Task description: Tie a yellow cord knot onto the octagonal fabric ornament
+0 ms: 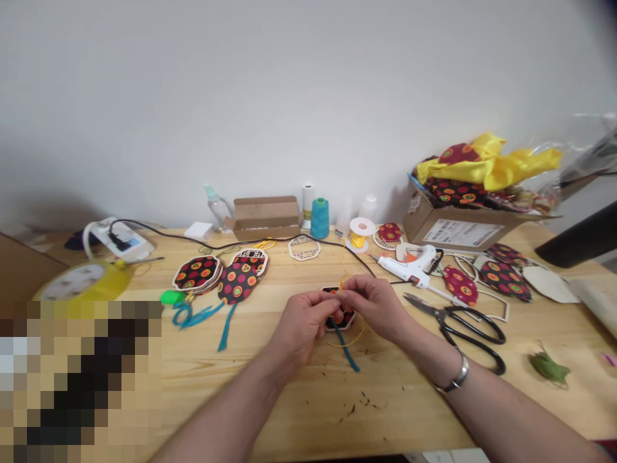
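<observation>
Your left hand [299, 321] and right hand [376, 303] pinch thin yellow cord [359, 336] over the wood-framed floral-fabric ornament [348, 319], left of black-handled scissors [440, 314]; teal ribbon tail [348, 353] slants toward you!

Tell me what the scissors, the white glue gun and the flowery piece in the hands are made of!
Scissors: probably metal blades, greyish; smooth black handles, maybe plastic-coated. Glue gun: likely hard plastic, smooth and white. Flowery piece: perhaps printed cloth, with a pale, flat rim like thin wood.

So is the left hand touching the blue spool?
Apart. The head view shows wooden table between the left hand and the blue spool, which stands farther back, near the wall.
</observation>
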A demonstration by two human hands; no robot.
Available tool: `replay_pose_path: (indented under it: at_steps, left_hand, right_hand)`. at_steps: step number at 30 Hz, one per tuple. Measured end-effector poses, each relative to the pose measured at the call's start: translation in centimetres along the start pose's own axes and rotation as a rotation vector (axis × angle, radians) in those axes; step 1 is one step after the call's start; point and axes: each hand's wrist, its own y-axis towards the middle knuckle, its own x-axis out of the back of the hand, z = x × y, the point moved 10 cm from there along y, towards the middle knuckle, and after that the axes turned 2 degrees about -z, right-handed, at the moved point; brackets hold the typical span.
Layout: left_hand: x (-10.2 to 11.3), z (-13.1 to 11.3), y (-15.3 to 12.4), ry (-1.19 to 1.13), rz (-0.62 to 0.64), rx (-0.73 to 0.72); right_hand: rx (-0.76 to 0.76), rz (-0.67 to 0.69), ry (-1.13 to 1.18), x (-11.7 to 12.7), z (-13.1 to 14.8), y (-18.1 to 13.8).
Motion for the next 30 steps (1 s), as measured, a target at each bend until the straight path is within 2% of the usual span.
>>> replay_pose_path:
  at_steps: [4, 7, 12, 15, 17, 20, 23, 27, 30]
  left_hand:
    - [0.4, -0.1, 0.0, -0.041, -0.042, -0.001]
    - [0.7, -0.3, 0.0, -0.052, -0.056, -0.015]
    - [1.1, -0.5, 0.1, -0.086, -0.096, -0.039]
    - [1.0, -0.3, 0.1, -0.155, -0.107, -0.019]
    - [0.9, -0.2, 0.0, -0.165, -0.105, -0.006]
    - [0.7, 0.0, 0.0, -0.205, -0.072, 0.018]
    - [0.6, 0.4, 0.1, -0.27, -0.035, 0.051]
    - [0.3, 0.6, 0.2, -0.299, 0.009, 0.07]
    - [0.6, 0.5, 0.2, -0.32, -0.03, 0.069]
  right_hand:
    - [0.07, 0.024, -0.12, 0.2, 1.1, 0.0]
    - [0.122, -0.002, -0.32, 1.1, 1.9, -0.2]
    - [0.119, -0.012, -0.646, 2.6, 3.3, -0.9]
    - [0.141, -0.055, -0.842, 2.6, 4.9, -1.6]
    - [0.216, -0.06, -0.946, 1.1, 5.9, -2.4]
    - [0.503, -0.084, -1.096, -2.5, 7.4, -4.5]
    - [0.739, -0.09, -1.235, -5.8, 7.2, -6.7]
    - [0.855, 0.024, -1.315, -8.4, 6.0, -8.2]
    - [0.981, 0.125, -1.261, -9.3, 6.7, -9.2]
